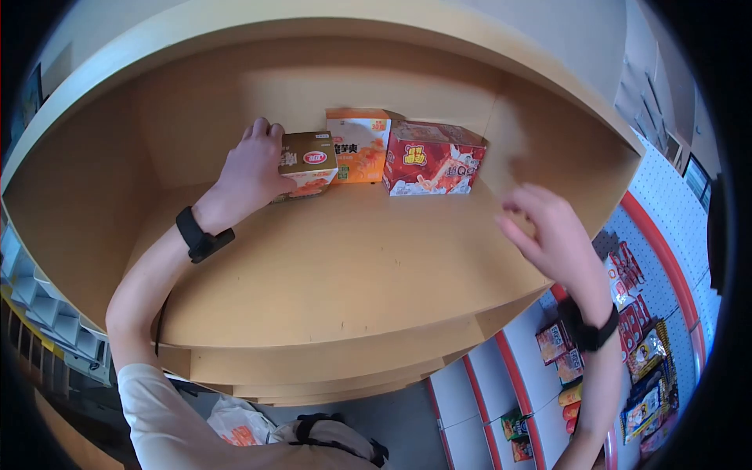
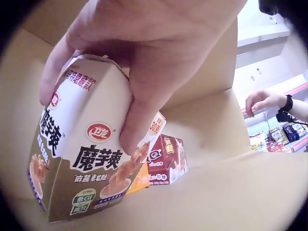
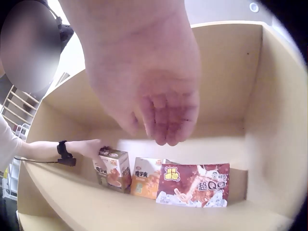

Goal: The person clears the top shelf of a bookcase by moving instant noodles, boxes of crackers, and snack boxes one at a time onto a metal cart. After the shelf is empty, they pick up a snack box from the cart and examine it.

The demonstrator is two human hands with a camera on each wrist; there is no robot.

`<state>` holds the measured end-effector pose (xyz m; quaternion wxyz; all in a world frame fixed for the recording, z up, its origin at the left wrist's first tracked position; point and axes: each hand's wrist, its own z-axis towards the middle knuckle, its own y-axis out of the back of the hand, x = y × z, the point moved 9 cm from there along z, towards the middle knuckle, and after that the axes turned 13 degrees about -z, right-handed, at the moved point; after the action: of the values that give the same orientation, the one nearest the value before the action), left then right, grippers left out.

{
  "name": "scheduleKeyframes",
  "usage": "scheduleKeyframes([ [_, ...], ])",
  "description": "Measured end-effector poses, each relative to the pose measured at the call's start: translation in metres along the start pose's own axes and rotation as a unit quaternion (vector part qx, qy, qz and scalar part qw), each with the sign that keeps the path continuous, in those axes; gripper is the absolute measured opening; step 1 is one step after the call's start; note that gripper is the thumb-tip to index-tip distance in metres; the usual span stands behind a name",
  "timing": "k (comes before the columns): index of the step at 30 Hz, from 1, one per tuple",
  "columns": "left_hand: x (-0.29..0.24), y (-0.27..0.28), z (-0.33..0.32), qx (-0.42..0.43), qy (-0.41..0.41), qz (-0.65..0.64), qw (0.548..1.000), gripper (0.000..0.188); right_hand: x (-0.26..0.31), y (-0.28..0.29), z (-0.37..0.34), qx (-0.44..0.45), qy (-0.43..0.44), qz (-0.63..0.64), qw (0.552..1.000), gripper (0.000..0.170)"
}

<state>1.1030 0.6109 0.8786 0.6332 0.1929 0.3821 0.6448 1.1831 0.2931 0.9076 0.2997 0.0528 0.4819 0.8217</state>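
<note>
The left hand (image 1: 247,168) grips a brown and white box (image 1: 309,162) on the wooden shelf; in the left wrist view, fingers and thumb clasp the upper part of this box (image 2: 91,144). Right beside it stands an orange box (image 1: 360,153), then a red box (image 1: 435,160). In the right wrist view the red box (image 3: 195,185) is at the right end of the row. The right hand (image 1: 548,231) hangs in the air right of the red box, holding nothing, its fingers loosely bent.
The wooden shelf (image 1: 329,266) has side walls and a front edge, with lower shelves beneath. At the right, a pegboard rack (image 1: 658,227) carries snack packets (image 1: 646,352). A white plastic bag (image 1: 239,419) lies below at the lower left.
</note>
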Motion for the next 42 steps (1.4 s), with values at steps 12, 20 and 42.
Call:
scheduleKeyframes([
  [12,-0.071,0.092,-0.115,-0.034,0.011,-0.017,0.999,0.062,0.031,-0.067,0.131,0.006,0.117,0.019,0.993,0.041],
  [20,-0.097,0.169,-0.234,-0.099,0.146,0.021,0.984,0.067,0.032,-0.124,0.192,-0.045,0.132,-0.044,0.989,0.052],
  [42,-0.154,0.144,-0.509,-0.040,0.442,-0.023,0.896,0.061,0.034,-0.169,0.231,0.015,0.114,-0.005,0.993,0.102],
])
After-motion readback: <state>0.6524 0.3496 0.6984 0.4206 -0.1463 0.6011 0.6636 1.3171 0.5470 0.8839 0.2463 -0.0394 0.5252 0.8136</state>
